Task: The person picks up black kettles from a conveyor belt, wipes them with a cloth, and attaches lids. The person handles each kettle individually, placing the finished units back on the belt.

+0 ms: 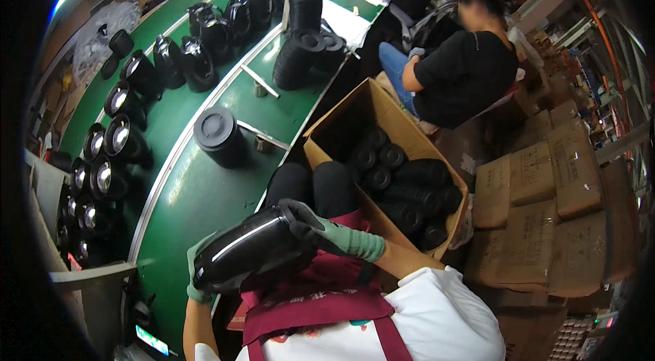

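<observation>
A glossy black jug body (249,248) lies on its side across my lap, held between both gloved hands. My left hand (196,269), in a pale green glove, is closed round its left end; most of the fingers are hidden behind it. My right hand (327,230), gloved the same way, grips the other end, with fingers wrapped over the rim. Just beyond the jug body, a stack of round black lids (220,136) stands on the green work table (187,190). Beside my right forearm is an open cardboard box (382,112) with black ribbed round parts (409,187) inside.
Several black jug bodies with shiny interiors (119,136) line the table's left side. Taller lid stacks (298,57) stand farther back, near metal bars (263,134). A seated co-worker in black (464,74) is beyond the box. Stacked cartons (532,218) rise at the right.
</observation>
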`<state>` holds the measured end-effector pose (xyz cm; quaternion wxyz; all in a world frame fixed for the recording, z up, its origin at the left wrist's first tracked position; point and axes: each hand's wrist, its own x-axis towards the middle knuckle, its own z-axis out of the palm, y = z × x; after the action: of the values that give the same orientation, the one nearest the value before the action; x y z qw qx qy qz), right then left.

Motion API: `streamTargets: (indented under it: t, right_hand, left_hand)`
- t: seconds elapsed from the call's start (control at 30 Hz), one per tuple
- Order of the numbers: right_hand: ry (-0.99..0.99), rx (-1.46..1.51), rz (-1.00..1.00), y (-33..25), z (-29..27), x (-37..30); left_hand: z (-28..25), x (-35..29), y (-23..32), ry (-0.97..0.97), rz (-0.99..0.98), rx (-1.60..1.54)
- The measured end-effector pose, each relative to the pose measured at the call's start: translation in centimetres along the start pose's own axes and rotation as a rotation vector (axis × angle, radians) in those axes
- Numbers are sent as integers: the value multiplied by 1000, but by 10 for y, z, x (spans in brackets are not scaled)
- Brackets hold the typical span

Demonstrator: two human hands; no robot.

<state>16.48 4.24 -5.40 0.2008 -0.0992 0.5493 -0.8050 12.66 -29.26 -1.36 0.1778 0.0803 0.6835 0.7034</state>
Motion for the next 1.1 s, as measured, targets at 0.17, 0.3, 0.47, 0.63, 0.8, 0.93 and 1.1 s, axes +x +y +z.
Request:
streamTargets:
  t: [0.17, 0.3, 0.47, 0.63, 0.8, 0.93, 1.1]
  right_hand:
    - [47, -289, 111, -18, -33, -44]
    - [155, -733, -53, -75, -29, -54]
    - [230, -508, -147, -74, 12, -32]
    - [273, -207, -104, -77, 14, -25]
    - [270, -390, -294, -57, 32, -22]
    - [283, -386, -296, -56, 35, -19]
    - [177, -619, -115, -51, -2, -41]
  left_hand:
    - [32, 27, 64, -144, 299, 541]
    - [19, 19, -14, -46, -190, -298]
    - [23, 1, -75, -2, -163, -345]
    - [46, 24, 32, -27, 114, 98]
    - [19, 14, -19, -78, -82, -205]
    - [30, 17, -28, -58, 81, -63]
    - [35, 27, 46, -150, 141, 313]
